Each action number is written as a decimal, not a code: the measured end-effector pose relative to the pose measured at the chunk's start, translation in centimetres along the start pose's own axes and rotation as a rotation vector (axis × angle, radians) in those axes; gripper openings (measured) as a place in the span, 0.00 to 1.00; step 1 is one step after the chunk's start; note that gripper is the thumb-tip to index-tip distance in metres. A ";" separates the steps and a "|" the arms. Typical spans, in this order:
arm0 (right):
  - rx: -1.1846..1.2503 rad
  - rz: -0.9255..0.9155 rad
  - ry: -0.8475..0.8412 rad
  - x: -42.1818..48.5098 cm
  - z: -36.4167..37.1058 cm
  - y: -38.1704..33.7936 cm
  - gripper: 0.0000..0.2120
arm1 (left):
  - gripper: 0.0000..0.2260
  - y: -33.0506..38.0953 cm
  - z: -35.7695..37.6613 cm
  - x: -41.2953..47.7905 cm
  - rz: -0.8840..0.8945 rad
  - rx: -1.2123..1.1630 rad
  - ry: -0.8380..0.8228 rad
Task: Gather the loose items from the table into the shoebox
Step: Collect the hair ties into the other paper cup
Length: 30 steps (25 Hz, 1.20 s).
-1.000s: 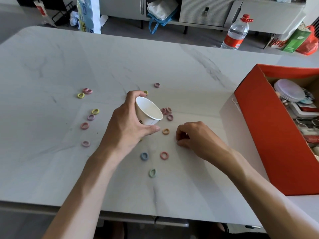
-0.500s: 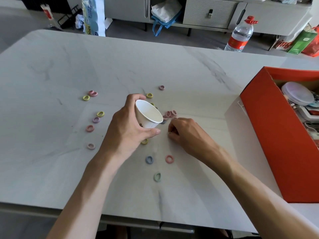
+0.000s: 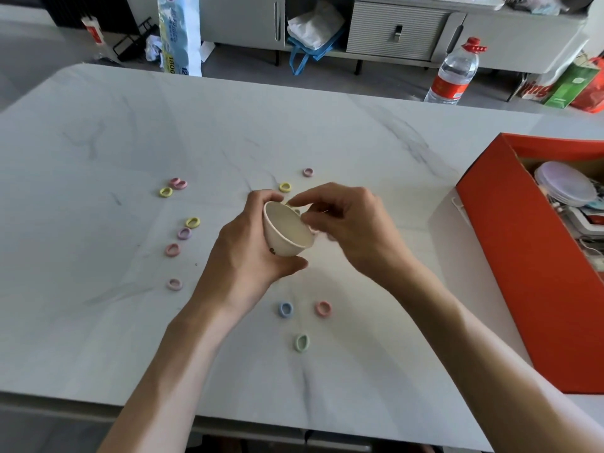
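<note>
The left hand (image 3: 248, 256) holds a white paper cup (image 3: 284, 233) above the middle of the table (image 3: 98, 322), its fingers wrapped round the far side and the thumb pressed under the near side. The cup is tipped so that its mouth faces right. The right hand (image 3: 353, 233) is at the cup's rim with its fingers curled and the thumb and forefinger tips drawn close together. That spot is blurred, so I cannot tell whether they pinch anything.

Small coloured rings lie loose on the table:
- To the left are a pink pair (image 3: 178, 183) touching each other, a yellow ring (image 3: 166, 192) just beside them, and nearer a second yellow ring (image 3: 192, 222), a purple ring (image 3: 184, 233) and two pink rings (image 3: 172, 250).
- Beyond the hands lie a third yellow ring (image 3: 285, 187) and a mauve ring (image 3: 308, 172).
- Nearer than the hands lie a blue ring (image 3: 286, 309), a red ring (image 3: 323, 308) and a green ring (image 3: 301, 343).

The orange shoebox (image 3: 523, 256) stands open at the right edge of the table, well apart from the rings, with assorted things already inside it.
</note>
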State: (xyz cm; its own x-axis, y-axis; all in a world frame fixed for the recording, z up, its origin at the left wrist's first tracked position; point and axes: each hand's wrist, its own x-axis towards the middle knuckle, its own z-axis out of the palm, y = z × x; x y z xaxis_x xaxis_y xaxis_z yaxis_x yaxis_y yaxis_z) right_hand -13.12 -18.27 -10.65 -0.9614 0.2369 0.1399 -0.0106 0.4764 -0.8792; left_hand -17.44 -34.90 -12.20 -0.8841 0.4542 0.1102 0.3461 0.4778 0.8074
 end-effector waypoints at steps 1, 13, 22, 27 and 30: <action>-0.036 0.028 0.066 0.3 -0.5 0.9 0.10 | 0.35 -0.2 -0.1 0.1 -0.009 0.011 0.023; -0.494 0.071 0.023 1.0 0.8 6.4 0.04 | 0.34 -0.3 -0.6 0.2 -0.022 0.019 0.027; -0.110 0.191 0.152 0.7 -1.8 1.9 0.07 | 0.35 -0.5 -0.2 0.1 -0.008 0.014 0.008; 0.073 -0.021 -0.106 -0.2 0.4 -1.3 0.07 | 0.34 -0.7 0.2 0.2 -0.002 -0.080 -0.002; 0.010 -0.086 0.003 0.3 0.4 -0.2 0.11 | 0.34 -1.0 -0.1 0.3 -0.005 -0.097 0.049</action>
State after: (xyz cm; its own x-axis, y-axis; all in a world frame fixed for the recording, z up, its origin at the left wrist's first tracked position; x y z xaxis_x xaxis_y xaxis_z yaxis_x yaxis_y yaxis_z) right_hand -13.47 -18.62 -10.59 -0.9559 0.1984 0.2165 -0.0958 0.4863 -0.8685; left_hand -18.10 -35.33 -12.89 -0.9010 0.4132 0.1324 0.3116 0.4038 0.8601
